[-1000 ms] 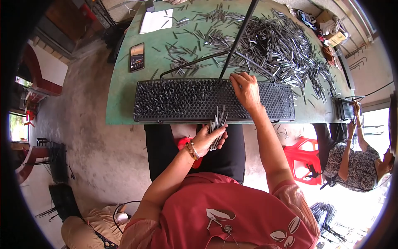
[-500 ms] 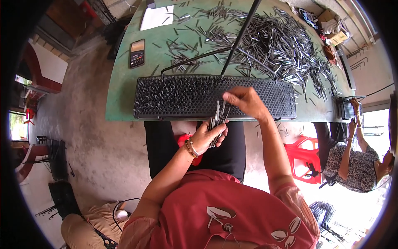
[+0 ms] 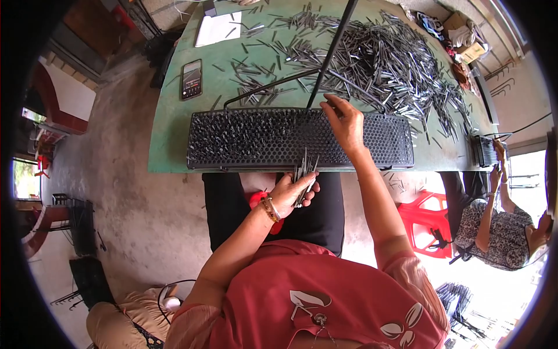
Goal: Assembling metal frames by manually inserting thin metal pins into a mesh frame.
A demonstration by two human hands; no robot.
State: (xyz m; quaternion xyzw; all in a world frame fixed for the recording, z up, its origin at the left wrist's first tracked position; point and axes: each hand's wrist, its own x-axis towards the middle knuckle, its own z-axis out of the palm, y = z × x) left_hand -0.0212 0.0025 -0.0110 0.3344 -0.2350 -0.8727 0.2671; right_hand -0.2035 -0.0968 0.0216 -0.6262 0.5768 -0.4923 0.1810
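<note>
My left hand (image 3: 290,192) is closed round an upright bundle of thin dark metal strips (image 3: 304,168), just off the table's near edge. A long black perforated rack (image 3: 383,142) lies along that edge, with a frame of black rods. Many short strips (image 3: 232,134) stand in the holes of its left half, while the holes on the right show bare. Over the rack's far side, right of the middle, hovers my right hand (image 3: 347,125). Its thumb and forefinger come close together; whatever they hold, if anything, is too small to make out.
A big heap of loose strips (image 3: 395,58) covers the table's (image 3: 168,136) far right, with more scattered leftward. A phone (image 3: 192,79) and white paper (image 3: 218,30) lie at the left. A person (image 3: 494,232) works at the right beside a red stool (image 3: 424,224).
My right hand has moved up and away from the bundle, toward the far side of the rack. My left hand has stayed nearly still with the strips.
</note>
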